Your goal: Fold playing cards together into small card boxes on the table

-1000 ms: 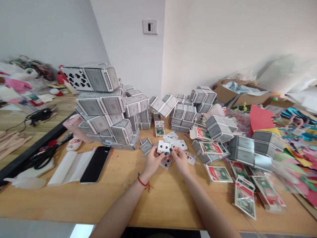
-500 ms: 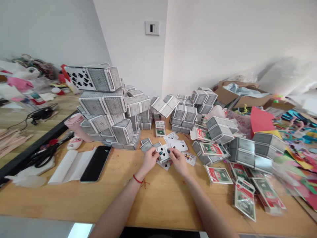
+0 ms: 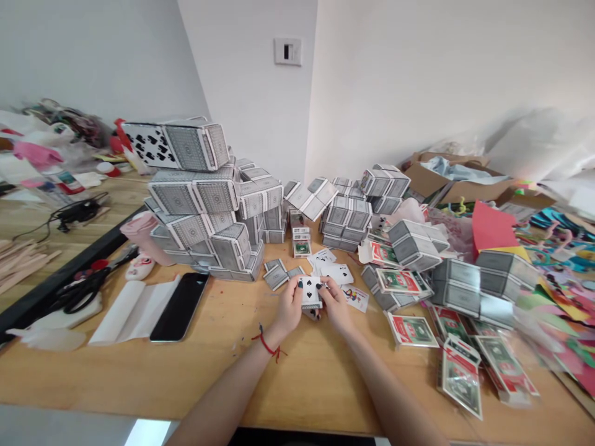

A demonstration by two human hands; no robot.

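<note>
My left hand (image 3: 288, 308) and my right hand (image 3: 334, 306) hold a small packet of white playing cards (image 3: 310, 292) between them, with a spade card facing up. My dark-painted fingertips rest on its top edge. A loose spread of face-up spade cards (image 3: 331, 269) lies just beyond my right hand. Another printed card (image 3: 356, 298) lies to its right. A card edge shows beneath my hands, mostly hidden. A small grey-backed card stack (image 3: 276, 275) sits beyond my left hand.
Tall piles of grey-patterned card blocks (image 3: 195, 210) rise left of centre on the wooden table (image 3: 297, 378). Red-and-green card packs (image 3: 411, 329) lie right. A black phone (image 3: 179, 306), scissors (image 3: 83, 291) and white paper (image 3: 132, 313) lie left.
The cards between my hands have closed from a loose fan into a tighter packet. My hands have drawn closer around it, and the camera view has shifted slightly.
</note>
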